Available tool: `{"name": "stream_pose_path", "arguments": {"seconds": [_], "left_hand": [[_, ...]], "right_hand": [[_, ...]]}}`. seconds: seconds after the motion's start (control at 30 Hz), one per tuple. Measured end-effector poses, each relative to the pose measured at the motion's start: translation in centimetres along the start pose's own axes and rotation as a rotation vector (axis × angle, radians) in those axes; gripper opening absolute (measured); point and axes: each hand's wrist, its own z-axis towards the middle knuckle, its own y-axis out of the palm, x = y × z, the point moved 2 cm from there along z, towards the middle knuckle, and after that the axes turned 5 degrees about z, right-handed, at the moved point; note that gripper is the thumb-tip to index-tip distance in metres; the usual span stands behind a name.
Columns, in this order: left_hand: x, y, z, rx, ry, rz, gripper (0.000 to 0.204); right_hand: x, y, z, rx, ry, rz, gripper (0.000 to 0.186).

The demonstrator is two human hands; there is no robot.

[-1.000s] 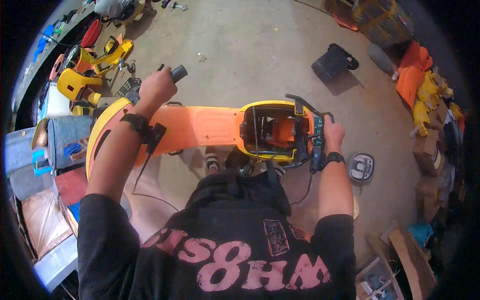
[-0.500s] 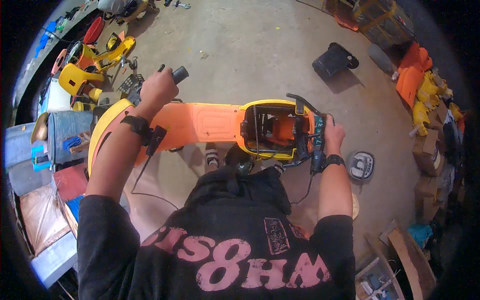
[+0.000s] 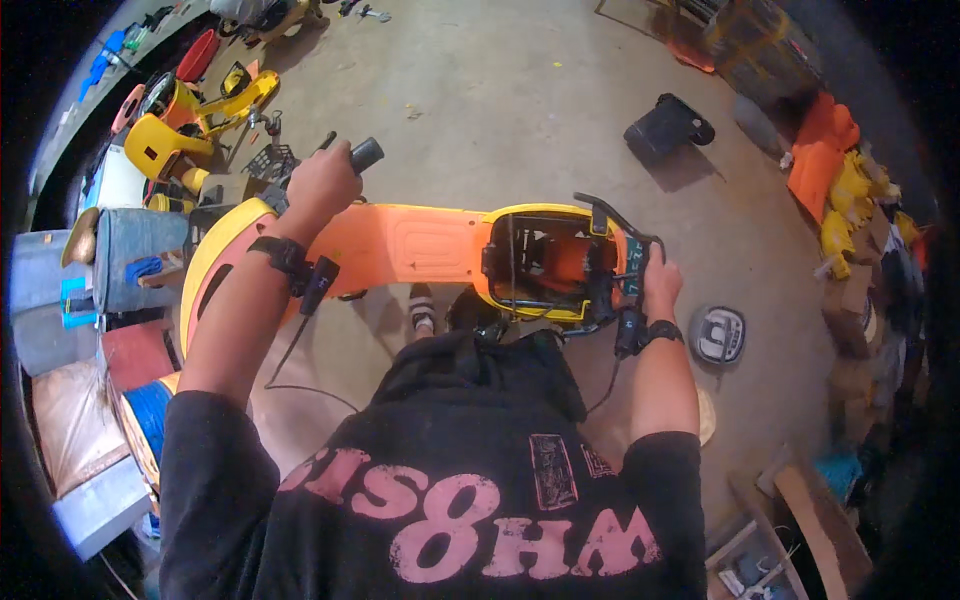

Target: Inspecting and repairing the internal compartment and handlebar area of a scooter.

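Scooter (image 3: 400, 262), orange and yellow, upright between both hands. Left hand (image 3: 325, 183) wrapped round handlebar grip (image 3: 367, 154); right hand (image 3: 661, 284) curled on black rear rail (image 3: 610, 209). Likely heavy, stiff, tippy; those two holds look firmest, plastic footboard (image 3: 425, 240) probably slick. Concrete floor (image 3: 480, 100) underneath; black tub (image 3: 660, 138) beyond right hand, yellow body panels (image 3: 165, 147) past left hand.

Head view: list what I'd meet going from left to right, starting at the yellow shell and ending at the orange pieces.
Yellow shell → left hand → orange footboard → yellow rim → right hand → black-and-grey floor piece → orange pieces.
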Motion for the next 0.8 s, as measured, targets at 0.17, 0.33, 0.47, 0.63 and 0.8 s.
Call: {"name": "stream_pose_path", "arguments": {"seconds": [0.17,0.33,0.47,0.63,0.8], "left_hand": [[0.1,0.1,0.1,-0.001,0.025,0.022,0.028],[0.2,-0.1,0.5,-0.039,0.013,0.001,0.027],[0.3,-0.1,1.0,-0.054,0.017,-0.016,0.027],[0.5,-0.3,2.0,-0.057,0.025,-0.032,0.029],[0.4,-0.4,2.9,-0.046,-0.004,-0.081,0.028]], "right_hand": [[0.6,0.3,0.7,0.011,-0.036,-0.041,0.075],[-0.8,-0.3,0.1,0.031,-0.018,-0.058,0.075],[-0.2,-0.4,0.7,0.035,-0.028,-0.075,0.075],[-0.3,-0.2,1.6,0.045,0.006,-0.138,0.079],[-1.7,-0.1,2.0,0.009,-0.066,-0.114,0.078]]}}
